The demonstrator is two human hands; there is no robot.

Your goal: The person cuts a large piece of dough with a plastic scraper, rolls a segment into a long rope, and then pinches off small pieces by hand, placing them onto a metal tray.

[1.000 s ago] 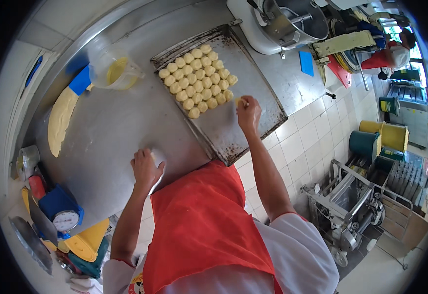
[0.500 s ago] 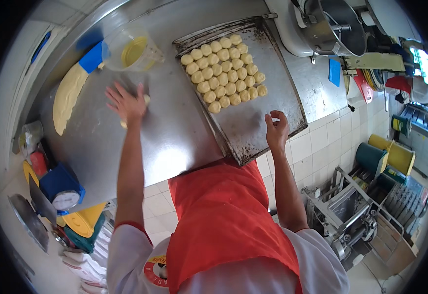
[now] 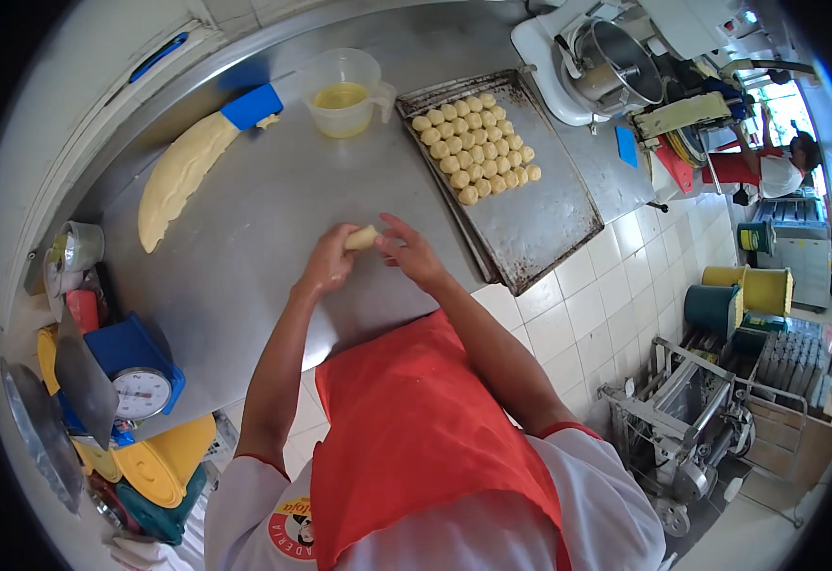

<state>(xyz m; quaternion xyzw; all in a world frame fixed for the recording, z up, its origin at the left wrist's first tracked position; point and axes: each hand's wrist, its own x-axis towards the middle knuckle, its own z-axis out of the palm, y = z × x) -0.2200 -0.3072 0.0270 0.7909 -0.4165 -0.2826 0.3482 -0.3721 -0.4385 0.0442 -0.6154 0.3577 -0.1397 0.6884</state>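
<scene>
Over the steel table (image 3: 230, 262), left of the tray (image 3: 542, 231), the right hand (image 3: 416, 259) is hovering half-spread (contact unclear) while the left hand (image 3: 328, 262) is pinching a dough piece (image 3: 361, 238), slack pressure possibly risking a drop.

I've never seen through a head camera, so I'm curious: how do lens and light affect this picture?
Head view: straight edges bow, as along the steel table, and the corners go black; head view: the window looks washed out, and floor tiles shine; head view: the dough balls are distinct.
</scene>
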